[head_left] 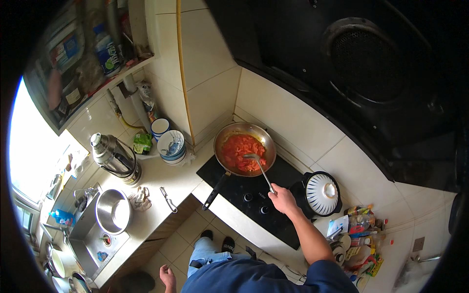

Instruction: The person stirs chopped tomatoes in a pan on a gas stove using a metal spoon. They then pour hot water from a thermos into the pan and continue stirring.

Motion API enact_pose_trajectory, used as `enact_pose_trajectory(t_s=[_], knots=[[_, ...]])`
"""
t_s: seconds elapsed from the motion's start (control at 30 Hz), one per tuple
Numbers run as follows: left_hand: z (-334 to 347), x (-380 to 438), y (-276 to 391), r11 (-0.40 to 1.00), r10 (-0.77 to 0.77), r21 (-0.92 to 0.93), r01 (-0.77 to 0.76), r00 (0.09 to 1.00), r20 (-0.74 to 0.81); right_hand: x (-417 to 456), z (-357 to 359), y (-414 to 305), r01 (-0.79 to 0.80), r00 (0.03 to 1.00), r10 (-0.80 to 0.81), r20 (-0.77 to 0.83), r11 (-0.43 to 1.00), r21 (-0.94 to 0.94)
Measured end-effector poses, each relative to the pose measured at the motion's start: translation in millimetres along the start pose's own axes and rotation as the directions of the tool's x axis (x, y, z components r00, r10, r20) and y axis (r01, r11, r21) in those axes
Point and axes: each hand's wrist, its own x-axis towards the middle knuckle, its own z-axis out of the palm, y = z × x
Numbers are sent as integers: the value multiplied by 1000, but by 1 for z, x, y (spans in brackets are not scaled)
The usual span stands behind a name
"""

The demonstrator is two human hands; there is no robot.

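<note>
My right hand (pixel 283 199) grips the handle of a metal cooking spatula (pixel 264 174). The spatula's head rests in red, chunky food that looks like cooked tomato (pixel 238 150), inside a steel frying pan (pixel 270 143). That pan stands on the far left part of a black glass cooktop (pixel 234 186), its black handle (pixel 216 191) pointing toward me past the front edge. To the right of my hand sits a black pot with a white, blue-striped lid (pixel 318 194). My left hand (pixel 167 277) hangs low at my side with curled fingers; nothing shows in it.
A range hood (pixel 293 55) overhangs the cooktop. Bottles and seasoning packets (pixel 361 234) crowd the right side. On the left counter are stacked bowls (pixel 171 146), a thermos flask (pixel 115 157), a cloth (pixel 140 198) and a peeler-like tool (pixel 168 199). A steel basin (pixel 113 211) sits over the sink (pixel 86 238).
</note>
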Motion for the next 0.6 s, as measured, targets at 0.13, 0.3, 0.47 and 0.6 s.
enact_pose_trajectory(t_s=[0.13,0.3,0.47,0.6], knots=[[-36,-7,-54,993,-12,119,11,1000,12,-1,-10,-29,-257,961,149,232,795,550],[-35,-23,-67,949,2,316,4,1000,-18,13,16,-37,-313,946,147,288,645,697],[-59,-9,-71,943,-3,331,27,997,-72,15,29,-56,-223,964,137,230,884,410],[-72,23,-55,994,-107,22,107,994,14,7,29,-78,-224,961,162,226,932,284]])
